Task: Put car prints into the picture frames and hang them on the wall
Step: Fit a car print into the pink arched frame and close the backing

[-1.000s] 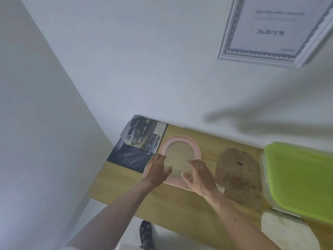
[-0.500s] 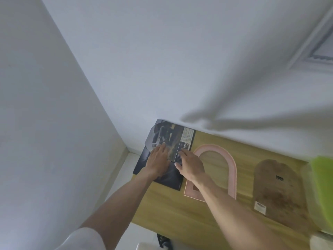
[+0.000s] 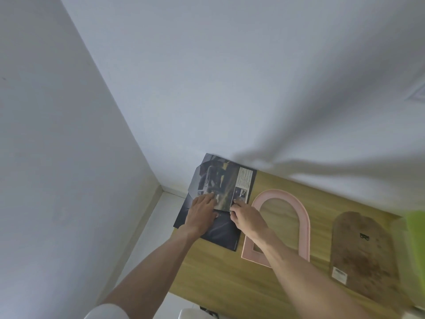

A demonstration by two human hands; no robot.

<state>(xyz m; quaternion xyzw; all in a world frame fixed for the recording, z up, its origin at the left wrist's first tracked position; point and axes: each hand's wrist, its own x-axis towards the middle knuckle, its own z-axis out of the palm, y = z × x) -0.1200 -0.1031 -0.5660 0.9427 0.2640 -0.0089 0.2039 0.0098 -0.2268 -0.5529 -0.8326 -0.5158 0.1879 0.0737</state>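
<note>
Both hands have left the pink arched frame [image 3: 296,217] since a second ago and now sit on the car print [image 3: 224,183], just left of the frame. My left hand [image 3: 202,214] lies flat, fingers straight, pressing the print's near edge onto the dark magazine [image 3: 220,233] under it. My right hand [image 3: 247,216] pinches the print's near right corner between thumb and fingertips.

The print is thin glossy paper, I'd judge: light, floppy, slick, quick to crease. Best taken by that corner or along an edge with both hands, never mid-sheet.

The frame lies flat on the wooden table [image 3: 230,284], empty, with the wood showing through the opening. Right of the frame, well apart, lies the brown arched backing board [image 3: 365,256]; further right a blurred green thing [image 3: 417,238] that I can't identify.

The print and magazine overhang the table's left edge, far from the frame, and butt against the white wall [image 3: 207,88] behind. Open room: bare wood between the frame and the near table edge, so slide the print rightward.
</note>
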